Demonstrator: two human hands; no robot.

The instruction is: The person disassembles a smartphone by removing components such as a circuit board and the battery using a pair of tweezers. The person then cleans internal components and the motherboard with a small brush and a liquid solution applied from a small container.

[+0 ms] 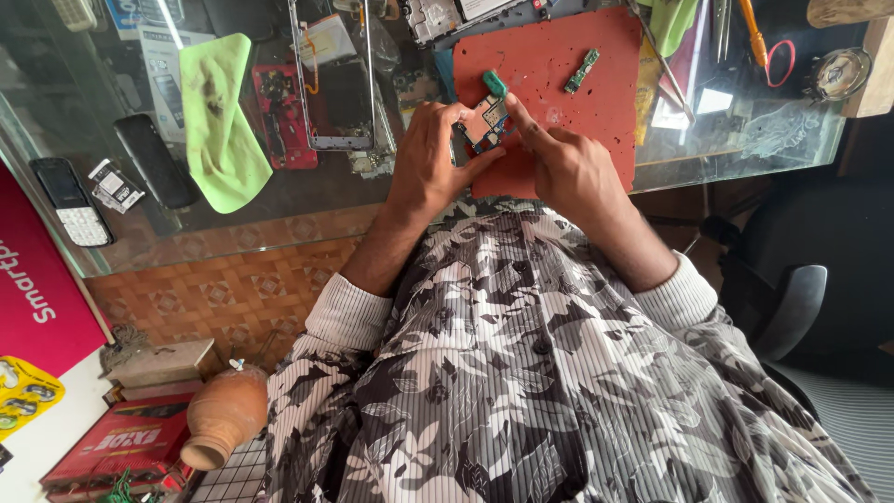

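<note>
Glass counter (307, 200) is carrying a red mat (596, 102), likely to protect the parts. Left hand (430, 158) is pinching the circuit board (486, 121) steady at the mat's edge. Right hand (568, 168) is gripping a green tool (494, 84), its tip touching the board.

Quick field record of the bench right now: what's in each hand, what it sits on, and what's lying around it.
left hand: grips the small circuit board at its left edge
right hand: index finger pressed on the board beside a green tool tip
surface: red work mat on a glass counter
on mat: small green board strip, apart from the hands
left of mat: opened phone frame, red phone part, green cloth, black keypad phone
</note>
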